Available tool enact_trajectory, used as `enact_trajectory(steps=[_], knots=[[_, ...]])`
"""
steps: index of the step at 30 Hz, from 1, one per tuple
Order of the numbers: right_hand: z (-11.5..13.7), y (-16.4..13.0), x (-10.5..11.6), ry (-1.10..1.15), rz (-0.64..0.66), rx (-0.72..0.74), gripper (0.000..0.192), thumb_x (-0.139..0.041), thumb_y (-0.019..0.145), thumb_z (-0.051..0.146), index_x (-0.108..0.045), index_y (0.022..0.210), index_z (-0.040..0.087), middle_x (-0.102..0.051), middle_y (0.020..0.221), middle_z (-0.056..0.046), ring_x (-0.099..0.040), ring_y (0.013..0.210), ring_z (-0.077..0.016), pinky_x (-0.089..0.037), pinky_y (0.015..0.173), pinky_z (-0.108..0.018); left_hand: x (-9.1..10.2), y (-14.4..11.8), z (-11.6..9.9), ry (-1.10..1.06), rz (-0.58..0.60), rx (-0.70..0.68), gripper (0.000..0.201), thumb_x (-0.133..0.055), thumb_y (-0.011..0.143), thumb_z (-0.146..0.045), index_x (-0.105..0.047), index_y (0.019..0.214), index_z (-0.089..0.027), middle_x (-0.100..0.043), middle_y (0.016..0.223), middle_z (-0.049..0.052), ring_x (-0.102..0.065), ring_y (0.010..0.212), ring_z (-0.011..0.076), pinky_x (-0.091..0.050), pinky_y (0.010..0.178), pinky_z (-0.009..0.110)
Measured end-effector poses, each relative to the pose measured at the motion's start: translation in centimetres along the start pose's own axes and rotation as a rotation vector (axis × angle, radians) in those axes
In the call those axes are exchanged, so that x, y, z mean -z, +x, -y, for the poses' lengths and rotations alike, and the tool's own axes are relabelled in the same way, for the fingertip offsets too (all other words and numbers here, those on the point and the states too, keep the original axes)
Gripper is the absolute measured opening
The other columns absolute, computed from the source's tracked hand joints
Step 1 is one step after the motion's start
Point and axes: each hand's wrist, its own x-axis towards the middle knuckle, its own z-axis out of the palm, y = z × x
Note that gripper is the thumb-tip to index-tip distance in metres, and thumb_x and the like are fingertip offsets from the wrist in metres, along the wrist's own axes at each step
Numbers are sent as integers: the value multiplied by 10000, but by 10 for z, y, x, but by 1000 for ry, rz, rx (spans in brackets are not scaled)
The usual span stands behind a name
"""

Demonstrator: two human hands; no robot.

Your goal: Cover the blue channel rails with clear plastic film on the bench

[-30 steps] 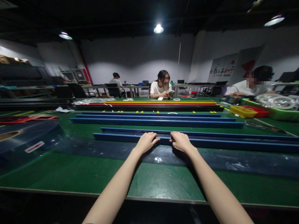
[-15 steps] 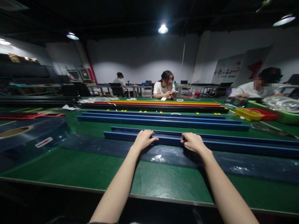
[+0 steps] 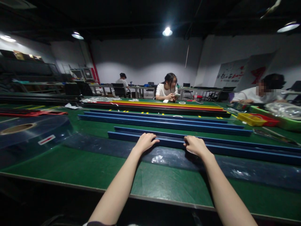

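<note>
The long, straight, blue channel-shaped rail (image 3: pixel 221 149) lies crosswise on the green tabletop (image 3: pixel 155 185), directly under the fingers of both hands. The left hand (image 3: pixel 146 142) is half-curled over it near its left end, thumb held out; the right hand (image 3: pixel 194 145) bends more tightly over it (whether either truly grips cannot be told). A glossy, see-through plastic strip (image 3: pixel 175 160) runs along the rail's near side, beneath the wrists.
</note>
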Motion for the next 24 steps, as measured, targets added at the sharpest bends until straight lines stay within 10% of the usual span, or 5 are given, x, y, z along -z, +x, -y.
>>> enact_trajectory(steps=[8, 24], knots=[[7, 2, -5, 4, -61, 97, 359, -409, 821, 492, -570, 942, 195, -630, 996, -92, -569, 931, -224, -373, 695, -284, -2, 0, 0, 48, 2, -13, 342, -406, 875, -463, -626, 910, -203, -663, 968, 46, -593, 928, 191, -401, 749, 261], [29, 7, -17, 33, -305, 224, 85, -461, 826, 228, -543, 831, 204, -586, 874, -35, -506, 828, -151, -303, 625, -251, -5, 1, -2, 84, -10, -8, 342, -396, 882, -458, -596, 828, -185, -652, 913, 44, -590, 900, 185, -381, 725, 268]])
